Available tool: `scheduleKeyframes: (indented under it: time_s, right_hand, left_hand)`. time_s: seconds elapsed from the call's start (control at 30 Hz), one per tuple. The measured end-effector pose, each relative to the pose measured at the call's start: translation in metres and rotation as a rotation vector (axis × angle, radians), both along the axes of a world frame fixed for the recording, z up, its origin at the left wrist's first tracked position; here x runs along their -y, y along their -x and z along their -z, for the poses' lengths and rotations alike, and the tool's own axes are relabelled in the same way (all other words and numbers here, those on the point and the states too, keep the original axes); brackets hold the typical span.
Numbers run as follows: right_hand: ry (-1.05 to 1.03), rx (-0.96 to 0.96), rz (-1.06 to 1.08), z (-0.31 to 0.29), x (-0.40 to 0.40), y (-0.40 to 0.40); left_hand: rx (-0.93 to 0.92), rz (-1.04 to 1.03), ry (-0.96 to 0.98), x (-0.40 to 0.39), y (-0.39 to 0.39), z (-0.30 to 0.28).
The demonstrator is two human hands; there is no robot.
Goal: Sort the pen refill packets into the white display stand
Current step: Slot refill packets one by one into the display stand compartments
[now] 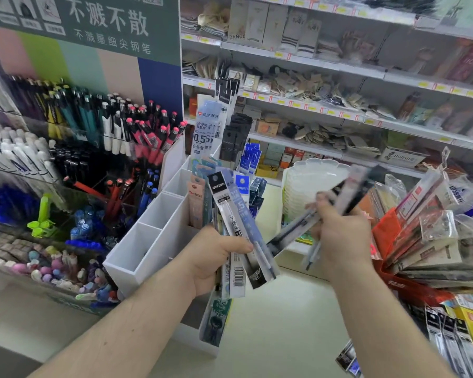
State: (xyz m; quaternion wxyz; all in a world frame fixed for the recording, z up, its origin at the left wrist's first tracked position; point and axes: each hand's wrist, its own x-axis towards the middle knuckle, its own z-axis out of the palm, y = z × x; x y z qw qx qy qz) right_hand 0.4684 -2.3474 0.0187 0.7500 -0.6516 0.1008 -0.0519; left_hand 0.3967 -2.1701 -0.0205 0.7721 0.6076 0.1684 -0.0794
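- Left hand [212, 257] grips a fanned bunch of pen refill packets [236, 230], fingers curled round their lower halves; the front one carries a black header card and a barcode near its foot.
- How many packets sit in that bunch is hard to say: they overlap, and the hand covers the middle of them.
- Right hand [339, 236] is closed round a second packet [336, 203], long and dark, slanting up to the right; it is smeared by motion blur, so no print can be read on it.
- A thin refill end pokes out beneath the right hand, its tip pointing down.
- Just left of the left hand stands the white display stand [148, 241], stepped compartments rising away from the camera; the nearest ones show bare white walls.
- Further back in the stand, upright refill packs [206, 132] stick out of the upper slots, one marked 0.5; their bases are hidden behind the held bunch.
- Left of the stand, clear tiers hold a pen rack [99, 132] of black, teal, white and pink-topped pens.
- On the right edge, a red basket [388, 230] spills with bagged stationery, cut off by the frame.
- Behind, store shelves [339, 66] run blurred; their goods are not readable.
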Motion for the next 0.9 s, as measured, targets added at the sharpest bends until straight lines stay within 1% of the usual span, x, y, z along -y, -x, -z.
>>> scheduleKeyframes:
  time_s: [0.03,0.07,0.2,0.23,0.33,0.4,0.47,0.67,0.73,0.8,0.9]
  right_hand:
    - [-0.013,0.022,0.039,-0.005,0.005,-0.004]
    - [-0.01,0.05,0.032,-0.01,0.008,-0.006]
    - [0.209,0.11,-0.224,-0.015,0.001,0.006]
    - [0.232,0.121,-0.274,-0.014,-0.002,0.009]
    - [0.247,0.159,-0.33,-0.01,-0.013,0.012]
    - [0.318,0.181,-0.347,-0.005,-0.021,0.015]
    - [0.379,0.22,-0.408,0.0,-0.029,0.02]
    - [0.367,0.279,-0.532,0.003,-0.028,0.033]
    - [0.405,0.29,-0.545,0.006,-0.029,0.036]
    - [0.426,0.259,-0.538,0.01,-0.031,0.035]
    - [0.362,0.177,-0.52,0.014,-0.034,0.034]
  left_hand:
    - [-0.002,0.01,-0.002,0.0,0.0,0.001]
    - [-0.004,0.02,-0.005,0.0,-0.001,0.002]
    - [0.02,0.045,-0.011,0.002,-0.002,0.0]
    - [0.019,0.047,-0.005,0.002,-0.002,0.0]
    - [-0.006,0.042,0.006,0.001,-0.001,-0.001]
    - [-0.011,0.03,0.007,0.001,-0.002,0.0]
    - [-0.002,0.022,-0.003,0.003,-0.003,-0.001]
    - [0.004,0.042,0.005,0.003,-0.003,0.001]
    - [0.032,0.055,0.003,0.004,-0.003,0.0]
    - [0.053,0.061,0.031,0.005,-0.003,0.0]
    - [0.085,0.097,0.054,0.006,-0.002,0.002]
